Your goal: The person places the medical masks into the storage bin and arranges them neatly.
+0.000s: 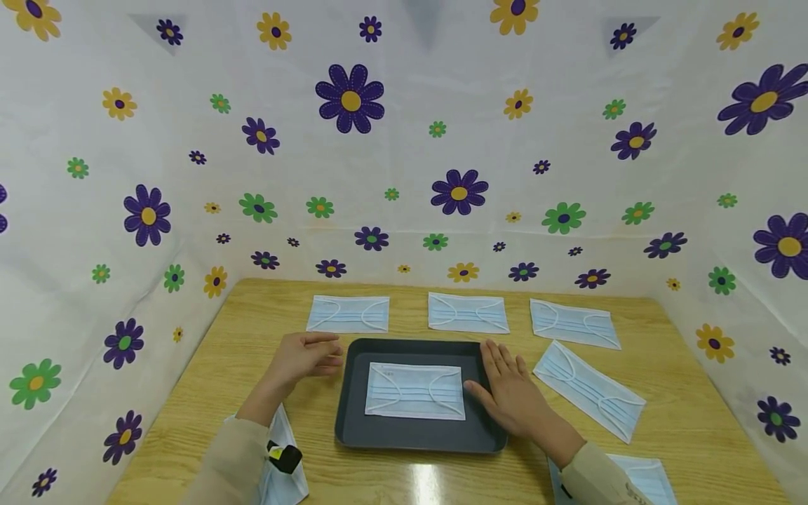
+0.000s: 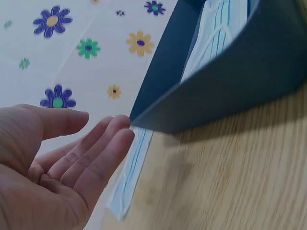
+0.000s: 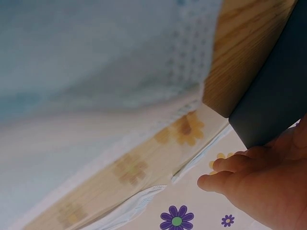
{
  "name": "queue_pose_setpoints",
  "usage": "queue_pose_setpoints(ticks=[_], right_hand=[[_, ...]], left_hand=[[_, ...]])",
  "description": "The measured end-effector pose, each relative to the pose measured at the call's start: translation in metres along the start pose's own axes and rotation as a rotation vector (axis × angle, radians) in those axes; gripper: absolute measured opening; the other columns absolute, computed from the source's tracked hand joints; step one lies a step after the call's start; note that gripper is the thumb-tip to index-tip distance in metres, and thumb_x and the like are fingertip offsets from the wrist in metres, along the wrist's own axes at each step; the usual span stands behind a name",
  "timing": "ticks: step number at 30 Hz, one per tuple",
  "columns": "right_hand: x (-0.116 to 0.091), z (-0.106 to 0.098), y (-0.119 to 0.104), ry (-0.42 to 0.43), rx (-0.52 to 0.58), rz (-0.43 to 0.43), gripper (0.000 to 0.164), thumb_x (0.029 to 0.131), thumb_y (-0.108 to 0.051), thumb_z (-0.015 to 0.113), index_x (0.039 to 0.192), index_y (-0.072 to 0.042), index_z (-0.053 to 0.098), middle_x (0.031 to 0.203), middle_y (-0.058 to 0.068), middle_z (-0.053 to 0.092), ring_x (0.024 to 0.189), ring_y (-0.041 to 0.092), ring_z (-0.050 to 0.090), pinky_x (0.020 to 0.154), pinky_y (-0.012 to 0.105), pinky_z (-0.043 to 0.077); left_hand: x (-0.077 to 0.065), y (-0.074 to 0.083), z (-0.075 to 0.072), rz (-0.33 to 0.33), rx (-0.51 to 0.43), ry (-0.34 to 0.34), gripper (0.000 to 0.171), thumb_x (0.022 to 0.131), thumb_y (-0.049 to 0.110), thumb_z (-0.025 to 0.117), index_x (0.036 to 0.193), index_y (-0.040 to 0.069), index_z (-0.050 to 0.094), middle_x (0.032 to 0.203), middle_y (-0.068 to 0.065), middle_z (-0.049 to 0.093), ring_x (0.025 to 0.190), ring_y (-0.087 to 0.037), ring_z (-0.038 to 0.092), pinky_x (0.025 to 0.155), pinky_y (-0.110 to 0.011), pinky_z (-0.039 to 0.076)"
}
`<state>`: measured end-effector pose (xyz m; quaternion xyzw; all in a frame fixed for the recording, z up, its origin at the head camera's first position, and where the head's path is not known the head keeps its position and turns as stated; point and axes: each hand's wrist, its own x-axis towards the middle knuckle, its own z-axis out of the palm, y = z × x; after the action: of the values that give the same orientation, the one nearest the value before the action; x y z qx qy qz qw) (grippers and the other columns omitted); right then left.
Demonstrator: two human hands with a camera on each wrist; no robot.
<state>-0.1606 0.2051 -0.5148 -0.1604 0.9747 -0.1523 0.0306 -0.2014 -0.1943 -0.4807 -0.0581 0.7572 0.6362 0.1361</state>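
A dark grey tray lies on the wooden table with one pale blue face mask flat inside it. Beside the tray's left rim is my left hand, fingers loosely bent and holding nothing; the left wrist view shows the same hand near a tray corner. My right hand lies over the tray's right rim, fingers extended, the thumb reaching toward the mask. In the right wrist view the right hand is against the tray wall, and a nearby mask blurs much of the picture.
Behind the tray lie a left mask, a middle mask and a right mask. A slanted mask is right of the tray. Two more are partly under the forearms. Flower-printed sheeting surrounds the table.
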Motion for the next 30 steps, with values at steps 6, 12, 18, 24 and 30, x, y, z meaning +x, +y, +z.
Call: queue_pose_setpoints(ticks=[6,12,18,24,30], right_hand=[[0.000,0.000,0.001,-0.004,-0.003,0.002,0.086,0.110,-0.053,0.048,0.164,0.007,0.021,0.172,0.028,0.023,0.159,0.050,0.021,0.125,0.072,0.017],[0.000,-0.001,0.001,-0.005,0.003,0.000,0.085,0.110,-0.052,0.048,0.164,0.007,0.021,0.172,0.028,0.023,0.159,0.050,0.021,0.125,0.073,0.017],[-0.001,-0.001,0.001,-0.006,0.005,0.002,0.086,0.110,-0.054,0.048,0.165,0.007,0.021,0.172,0.027,0.023,0.160,0.049,0.021,0.125,0.072,0.018],[-0.001,0.000,0.002,-0.014,0.014,0.007,0.086,0.110,-0.054,0.047,0.165,0.006,0.019,0.173,0.027,0.020,0.160,0.048,0.019,0.125,0.072,0.017],[-0.001,0.000,0.001,-0.024,0.025,0.006,0.085,0.110,-0.052,0.047,0.165,0.006,0.019,0.173,0.027,0.019,0.160,0.049,0.018,0.126,0.072,0.016]], left_hand=[[0.011,-0.006,-0.015,-0.031,-0.021,0.081,0.043,0.104,0.016,0.068,0.139,-0.007,0.063,0.113,-0.016,0.079,0.091,-0.020,0.081,0.083,-0.036,0.065],[0.023,-0.010,-0.031,-0.057,-0.045,0.120,0.045,0.106,0.017,0.066,0.142,-0.009,0.060,0.113,-0.013,0.079,0.091,-0.018,0.081,0.084,-0.036,0.065],[0.034,-0.008,-0.044,-0.081,-0.074,0.165,0.046,0.106,0.016,0.066,0.143,-0.009,0.058,0.102,-0.004,0.079,0.088,-0.016,0.080,0.085,-0.036,0.064],[0.044,-0.007,-0.053,-0.095,-0.124,0.214,0.046,0.106,0.014,0.065,0.144,-0.011,0.057,0.103,-0.009,0.078,0.087,-0.018,0.081,0.087,-0.037,0.064],[0.051,-0.008,-0.059,-0.117,-0.081,0.230,0.046,0.106,0.017,0.065,0.144,-0.009,0.058,0.126,-0.025,0.073,0.088,-0.017,0.081,0.089,-0.037,0.063]])
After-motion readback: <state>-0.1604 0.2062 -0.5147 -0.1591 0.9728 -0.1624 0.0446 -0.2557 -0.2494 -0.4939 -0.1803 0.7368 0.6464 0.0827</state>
